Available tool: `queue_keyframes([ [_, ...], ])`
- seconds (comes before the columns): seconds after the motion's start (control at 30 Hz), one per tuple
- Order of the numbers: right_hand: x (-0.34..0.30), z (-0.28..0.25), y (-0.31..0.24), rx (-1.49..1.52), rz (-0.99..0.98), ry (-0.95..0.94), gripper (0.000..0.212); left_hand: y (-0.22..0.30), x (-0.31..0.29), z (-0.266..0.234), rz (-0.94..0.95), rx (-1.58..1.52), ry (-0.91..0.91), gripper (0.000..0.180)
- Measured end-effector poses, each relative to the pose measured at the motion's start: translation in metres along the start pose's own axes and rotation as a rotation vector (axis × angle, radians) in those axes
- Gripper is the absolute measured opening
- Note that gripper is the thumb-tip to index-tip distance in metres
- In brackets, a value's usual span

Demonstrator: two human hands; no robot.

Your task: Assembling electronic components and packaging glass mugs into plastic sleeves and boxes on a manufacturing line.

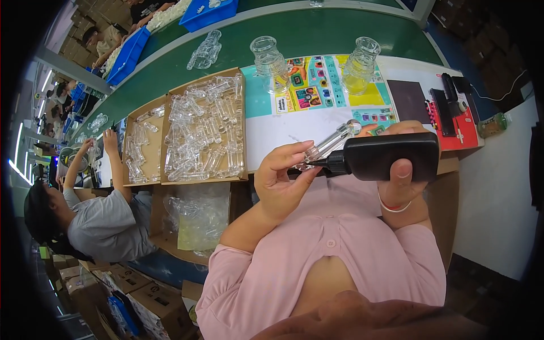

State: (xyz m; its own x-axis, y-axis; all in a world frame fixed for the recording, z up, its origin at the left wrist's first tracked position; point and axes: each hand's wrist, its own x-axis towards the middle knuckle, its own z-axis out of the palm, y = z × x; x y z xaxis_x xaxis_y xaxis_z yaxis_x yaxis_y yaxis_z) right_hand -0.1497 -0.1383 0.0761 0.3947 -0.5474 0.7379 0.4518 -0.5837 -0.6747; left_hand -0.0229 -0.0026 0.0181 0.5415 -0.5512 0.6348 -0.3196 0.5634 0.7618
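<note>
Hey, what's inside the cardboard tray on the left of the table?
The cardboard tray holds a loose heap of clear plastic pieces, tube-like, piled over one another. The pile covers most of the tray's floor, so anything beneath it cannot be seen.

Cardboard tray (242, 122) of clear tubes (198, 133) left, two jars (272, 56) behind — bottle (391, 156) right of held tube (331, 141).

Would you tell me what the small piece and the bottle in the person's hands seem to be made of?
Small piece: clear, glossy, probably hard plastic; the background shows through it. Bottle: opaque black, smooth and slightly shiny, likely plastic, with a tapered black nozzle.
</note>
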Motion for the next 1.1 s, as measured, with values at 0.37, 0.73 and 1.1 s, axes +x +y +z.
queue_keyframes([
  [0.37,0.002,-0.001,-0.003,0.058,0.114,0.006,0.044,0.002,0.000,-0.007,0.091,0.186,-0.043,0.040],
  [0.73,0.009,-0.021,-0.021,-0.170,-0.225,-0.383,0.043,0.008,0.007,-0.010,0.177,0.403,-0.086,0.042],
  [1.1,-0.011,-0.017,-0.029,0.026,-0.145,-0.279,0.051,0.009,0.002,-0.006,-0.229,-0.090,-0.011,0.040],
])
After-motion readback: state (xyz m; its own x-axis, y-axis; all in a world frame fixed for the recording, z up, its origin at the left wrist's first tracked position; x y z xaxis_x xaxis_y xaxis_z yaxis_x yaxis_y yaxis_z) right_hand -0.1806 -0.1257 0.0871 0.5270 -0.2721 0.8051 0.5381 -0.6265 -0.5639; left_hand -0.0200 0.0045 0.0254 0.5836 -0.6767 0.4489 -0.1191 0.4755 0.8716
